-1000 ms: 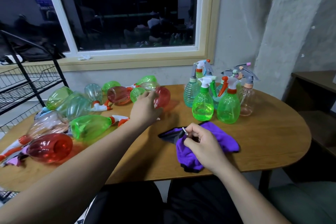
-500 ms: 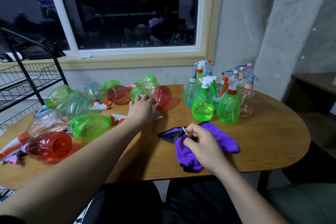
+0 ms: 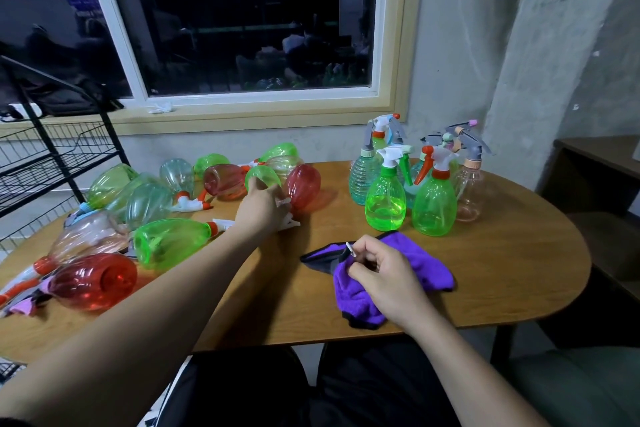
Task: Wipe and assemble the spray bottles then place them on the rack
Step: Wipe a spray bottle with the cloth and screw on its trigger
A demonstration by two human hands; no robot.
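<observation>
Spray bottles, translucent plastic, green, red and clear: lying loose around your left hand (image 3: 263, 208). Judged light, thin-walled, smooth and prone to roll, so take one round the belly or at the neck.
Small green translucent bottle (image 3: 262, 177): touching your left fingertips, with a red translucent bottle (image 3: 303, 185) just beside.
Left arm: stretched forward, hand over a white plastic trigger head (image 3: 290, 222); whether it grips cannot be told.
Right hand (image 3: 381, 270): nearer you, well apart from the left, fingers curled, pinching the purple fleecy cloth (image 3: 426, 263).

Our left arm's stretched far forward, left hand (image 3: 262, 210) curled over a white spray head (image 3: 290, 222), while our right hand (image 3: 386, 276), close in, pinches a small white piece (image 3: 349, 247).
</observation>
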